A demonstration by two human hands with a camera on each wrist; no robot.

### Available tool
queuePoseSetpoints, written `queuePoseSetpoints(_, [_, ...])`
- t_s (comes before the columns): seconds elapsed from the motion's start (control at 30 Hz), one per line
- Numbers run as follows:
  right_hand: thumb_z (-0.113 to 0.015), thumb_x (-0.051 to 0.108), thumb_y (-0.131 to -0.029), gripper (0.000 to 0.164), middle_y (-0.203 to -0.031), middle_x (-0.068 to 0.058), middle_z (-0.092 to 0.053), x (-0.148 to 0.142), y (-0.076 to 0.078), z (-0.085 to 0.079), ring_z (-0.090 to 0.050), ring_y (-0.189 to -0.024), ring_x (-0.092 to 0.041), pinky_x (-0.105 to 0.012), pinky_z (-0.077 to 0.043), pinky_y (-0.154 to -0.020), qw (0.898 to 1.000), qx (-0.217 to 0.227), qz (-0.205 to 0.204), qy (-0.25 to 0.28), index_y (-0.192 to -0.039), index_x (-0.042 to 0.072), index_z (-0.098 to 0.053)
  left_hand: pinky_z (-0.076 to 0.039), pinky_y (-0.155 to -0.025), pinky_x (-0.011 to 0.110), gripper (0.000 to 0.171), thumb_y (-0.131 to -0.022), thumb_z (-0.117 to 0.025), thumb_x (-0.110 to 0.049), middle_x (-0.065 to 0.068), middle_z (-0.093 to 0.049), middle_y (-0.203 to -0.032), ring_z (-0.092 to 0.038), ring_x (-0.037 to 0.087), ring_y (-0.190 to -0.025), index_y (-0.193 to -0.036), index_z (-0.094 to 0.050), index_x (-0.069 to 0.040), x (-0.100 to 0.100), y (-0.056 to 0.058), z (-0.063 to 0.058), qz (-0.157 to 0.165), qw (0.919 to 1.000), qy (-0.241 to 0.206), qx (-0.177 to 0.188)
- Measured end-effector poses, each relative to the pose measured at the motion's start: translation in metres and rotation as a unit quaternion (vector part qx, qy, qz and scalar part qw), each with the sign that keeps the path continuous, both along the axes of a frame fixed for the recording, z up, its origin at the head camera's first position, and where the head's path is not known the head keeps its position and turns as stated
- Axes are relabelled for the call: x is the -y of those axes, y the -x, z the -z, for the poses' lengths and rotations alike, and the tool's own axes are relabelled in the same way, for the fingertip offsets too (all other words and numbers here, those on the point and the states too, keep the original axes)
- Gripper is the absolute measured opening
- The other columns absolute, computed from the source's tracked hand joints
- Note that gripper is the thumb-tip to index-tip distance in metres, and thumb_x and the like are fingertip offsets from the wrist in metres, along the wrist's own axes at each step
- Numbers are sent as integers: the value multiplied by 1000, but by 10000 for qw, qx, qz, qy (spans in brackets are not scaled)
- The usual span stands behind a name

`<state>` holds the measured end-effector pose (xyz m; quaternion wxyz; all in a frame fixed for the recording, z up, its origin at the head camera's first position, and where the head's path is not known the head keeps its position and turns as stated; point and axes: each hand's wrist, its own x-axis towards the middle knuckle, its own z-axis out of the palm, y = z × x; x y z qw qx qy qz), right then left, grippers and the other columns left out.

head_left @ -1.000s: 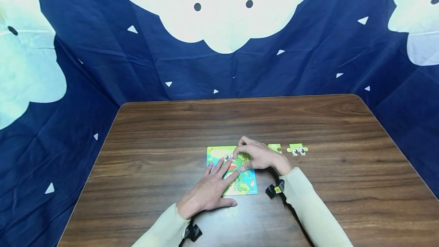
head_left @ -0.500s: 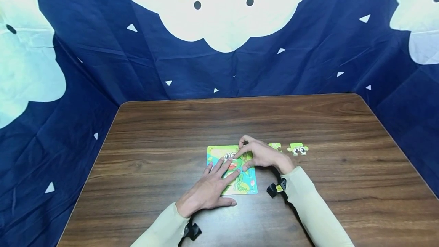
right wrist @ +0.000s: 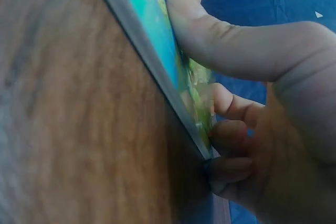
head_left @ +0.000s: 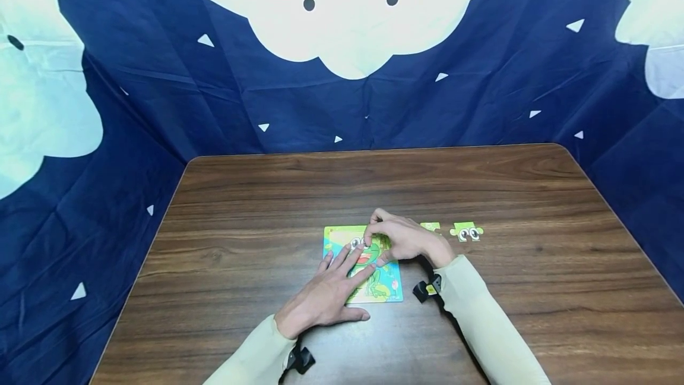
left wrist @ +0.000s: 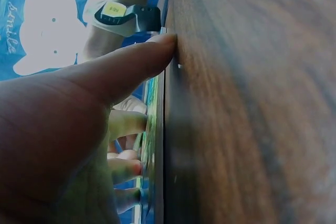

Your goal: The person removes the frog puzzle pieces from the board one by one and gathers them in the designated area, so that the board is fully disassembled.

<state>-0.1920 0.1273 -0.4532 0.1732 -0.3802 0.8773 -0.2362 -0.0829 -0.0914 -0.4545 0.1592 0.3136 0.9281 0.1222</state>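
Observation:
A square frog jigsaw puzzle (head_left: pixel 392 285) with a light green top border lies flat on the table. My left hand (head_left: pixel 323 299) rests on its left and middle part with the fingers spread, and the thumb reaches onto the table below the front edge. Over the upper right part, my right hand (head_left: pixel 408 240) has its thumb and fingers bent around a green puzzle piece (right wrist: pixel 198 90), which the right wrist view shows at the puzzle's edge. The right hand hides much of that corner in the head view. Both hands nearly meet near the frog's mouth.
Two loose puzzle pieces lie right of the puzzle: a green one (head_left: pixel 430 226) partly behind the right hand, and one with printed eyes (head_left: pixel 464 227). Wood-grain table (head_left: pixel 240 207) surrounds them. A dark blue cloth (head_left: pixel 299 106) with white clouds hangs behind the table.
The right hand's fingers shift slightly over the puzzle's upper right part, the index finger straightening a little and then bending again. The left hand stays in place, and the loose pieces lie as before.

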Motion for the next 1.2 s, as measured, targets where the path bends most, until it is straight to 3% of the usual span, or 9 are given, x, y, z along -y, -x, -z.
queuePoseSetpoints(0.33, [-86, 33, -75, 36, -118, 2, -51, -5, -2, 5, -52, -103, -15, -34, -44, -88, 9987, 217, 40, 450, -104, 26, -66, -24, -120, 63, 85, -87, -67, -60, 14, -14, -170, -16, 39, -156, -158, -32, -29, 0, 0, 0, 10, 10000, -10, 16])
queuePoseSetpoints(0.53, [-88, 33, -75, 63, -119, 0, -56, -7, -6, 3, -55, -107, -15, -38, -47, -95, 9982, 162, 327, 483, -128, 19, -57, -24, -120, 63, 83, -88, -67, -60, 14, -15, -169, -17, 39, -156, -157, -34, -28, 1, -1, 0, 51, 10000, -16, -9])
queuePoseSetpoints(0.6, [-89, 33, -73, 68, -119, 0, -57, -7, -7, 2, -55, -107, -15, -39, -48, -96, 9978, 117, 480, 448, -130, 15, -54, -24, -120, 63, 83, -88, -67, -60, 14, -15, -170, -17, 39, -156, -157, -34, -28, 2, 0, -1, 58, 10000, -2, -11])
queuePoseSetpoints(0.83, [-92, 34, -70, 63, -115, -2, -59, -5, -10, 2, -55, -101, -15, -37, -49, -92, 9954, 25, 866, 402, -120, 11, -59, -26, -120, 62, 83, -88, -67, -60, 13, -15, -170, -18, 38, -156, -157, -34, -29, 3, 0, -1, 63, 10000, -4, -11])
queuePoseSetpoints(1.2, [-88, 40, -74, 60, -115, 3, -62, -7, -14, 3, -58, -100, -13, -37, -51, -88, 9936, -368, 934, 520, -125, 20, -65, -24, -120, 62, 83, -88, -66, -59, 12, -14, -170, -16, 37, -157, -157, -33, -29, 3, -1, -2, 58, 10000, -20, 69])
